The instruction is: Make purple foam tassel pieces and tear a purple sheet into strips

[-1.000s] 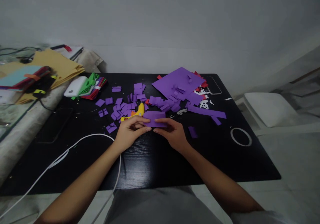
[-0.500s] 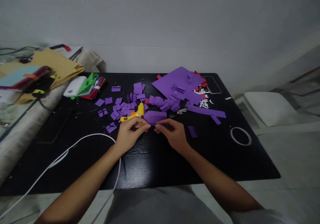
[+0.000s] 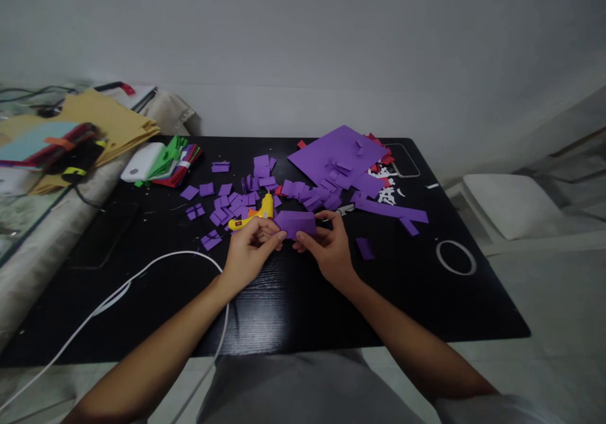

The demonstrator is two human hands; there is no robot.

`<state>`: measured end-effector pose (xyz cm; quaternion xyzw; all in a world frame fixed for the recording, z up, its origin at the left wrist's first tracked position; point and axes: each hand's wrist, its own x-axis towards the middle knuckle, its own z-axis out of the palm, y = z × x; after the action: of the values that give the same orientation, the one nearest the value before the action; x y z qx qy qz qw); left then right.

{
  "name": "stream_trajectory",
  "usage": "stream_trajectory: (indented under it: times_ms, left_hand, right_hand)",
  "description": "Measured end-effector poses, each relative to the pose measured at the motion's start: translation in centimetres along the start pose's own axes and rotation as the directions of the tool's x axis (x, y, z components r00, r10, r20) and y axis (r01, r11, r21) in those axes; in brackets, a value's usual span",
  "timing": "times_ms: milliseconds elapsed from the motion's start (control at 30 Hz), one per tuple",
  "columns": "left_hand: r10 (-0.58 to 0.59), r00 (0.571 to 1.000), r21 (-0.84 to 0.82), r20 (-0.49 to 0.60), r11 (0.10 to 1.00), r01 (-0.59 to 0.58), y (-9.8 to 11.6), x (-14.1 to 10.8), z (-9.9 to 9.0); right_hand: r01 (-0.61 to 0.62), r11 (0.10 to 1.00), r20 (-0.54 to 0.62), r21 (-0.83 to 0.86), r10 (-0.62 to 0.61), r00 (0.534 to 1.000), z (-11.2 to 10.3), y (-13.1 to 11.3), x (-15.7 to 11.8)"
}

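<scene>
A folded piece of purple craft foam or thick paper (image 3: 297,223) is held up between my two hands. My left hand (image 3: 252,247) pinches its lower left corner between thumb and fingers. At its right side, my right hand (image 3: 330,247) grips the edge, thumb in front and fingers behind. Just beyond my left hand lies a yellow glue gun (image 3: 266,206), its nozzle pointing away from me. Small purple pieces (image 3: 231,208) are scattered around the glue gun. Behind my right fingers, a small pale tool (image 3: 345,209) lies partly hidden.
A large purple sheet (image 3: 331,153) lies at the back, with white scraps (image 3: 387,190) beside it. Purple strips (image 3: 392,211) are to the right. A white cable (image 3: 175,255) loops under my left forearm. Green and red bundles (image 3: 177,162) lie back left. A chair (image 3: 509,203) stands at right.
My right fingers have lifted and spread from the lower edge to the right side of the purple piece. The piece is tilted more upright. My left hand has barely moved.
</scene>
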<state>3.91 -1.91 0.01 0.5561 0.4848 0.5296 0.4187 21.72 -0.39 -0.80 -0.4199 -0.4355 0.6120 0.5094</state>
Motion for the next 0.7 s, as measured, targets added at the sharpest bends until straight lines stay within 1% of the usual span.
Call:
stream_trajectory:
  times_ms: [233, 433, 567, 700]
  left_hand:
    - [0.011, 1.000, 0.003, -0.021, 1.000, -0.011, -0.3, 0.0, 0.1]
    - [0.003, 0.999, -0.001, -0.039, 1.000, -0.003, -0.7, 0.1, -0.1]
    - [-0.001, 0.999, -0.039, -0.050, 0.999, -0.001, -1.0, 0.1, -0.1]
    - [-0.028, 0.998, -0.084, -0.065, 0.996, 0.023, -1.4, 0.2, -0.1]
  right_hand:
    - [-0.003, 1.000, 0.042, 0.016, 0.002, 0.999, -0.2, 0.0, 0.1]
    - [-0.034, 0.999, 0.044, 0.028, 0.033, 0.999, -0.1, 0.2, 0.3]
    - [-0.053, 0.998, 0.033, 0.042, 0.052, 0.998, -0.1, 0.3, 0.4]
    - [-0.067, 0.996, 0.054, 0.057, 0.064, 0.996, -0.2, 0.3, 0.5]
